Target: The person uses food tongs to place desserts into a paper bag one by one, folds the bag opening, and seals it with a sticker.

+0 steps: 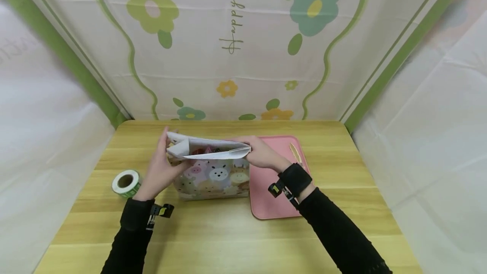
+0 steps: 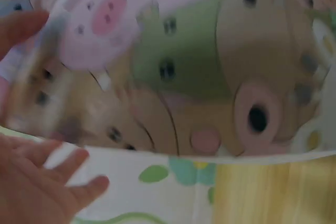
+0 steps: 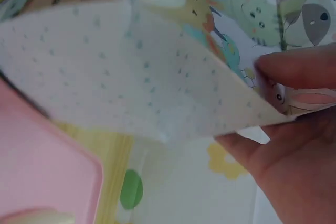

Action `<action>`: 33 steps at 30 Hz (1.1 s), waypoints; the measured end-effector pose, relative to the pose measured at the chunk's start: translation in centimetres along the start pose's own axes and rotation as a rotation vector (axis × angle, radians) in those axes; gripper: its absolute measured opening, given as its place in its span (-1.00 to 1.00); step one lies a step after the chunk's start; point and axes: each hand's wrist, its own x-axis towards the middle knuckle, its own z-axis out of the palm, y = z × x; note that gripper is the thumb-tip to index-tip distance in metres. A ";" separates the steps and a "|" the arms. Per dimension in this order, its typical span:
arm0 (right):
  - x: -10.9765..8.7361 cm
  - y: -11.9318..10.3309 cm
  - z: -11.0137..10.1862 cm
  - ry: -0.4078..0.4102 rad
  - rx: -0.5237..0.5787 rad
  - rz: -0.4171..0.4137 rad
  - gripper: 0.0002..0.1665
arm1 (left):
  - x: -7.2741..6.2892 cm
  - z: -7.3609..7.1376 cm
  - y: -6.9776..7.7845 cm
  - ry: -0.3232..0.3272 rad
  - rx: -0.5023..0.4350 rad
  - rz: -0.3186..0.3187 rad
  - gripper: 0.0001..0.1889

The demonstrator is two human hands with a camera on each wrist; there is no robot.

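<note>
A paper bag (image 1: 218, 179) printed with cartoon animals stands on the table, its white-lined top partly spread. Small red and pink items (image 1: 207, 150) show inside, too hidden to identify. At its left top side, my left hand (image 1: 161, 172) holds the paper with the thumb in front and the fingers behind. My right hand (image 1: 262, 153) pinches the right end of the opening, where both walls come together. In the right wrist view the bag's speckled side panel (image 3: 147, 77) folds to a point at the fingers.
A pink tray (image 1: 266, 193) lies right of the bag, partly under my right forearm. On it rests a slim cream-coloured object (image 1: 295, 153), its kind unclear. A roll of green labels (image 1: 125, 184) sits at the left. Flower-printed fabric (image 1: 236, 75) hangs behind the table.
</note>
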 end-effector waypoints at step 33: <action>-1.9 0.5 1.2 0.163 -0.897 -0.490 -0.43 | 0.5 -1.9 -1.7 -0.194 0.147 0.445 -0.55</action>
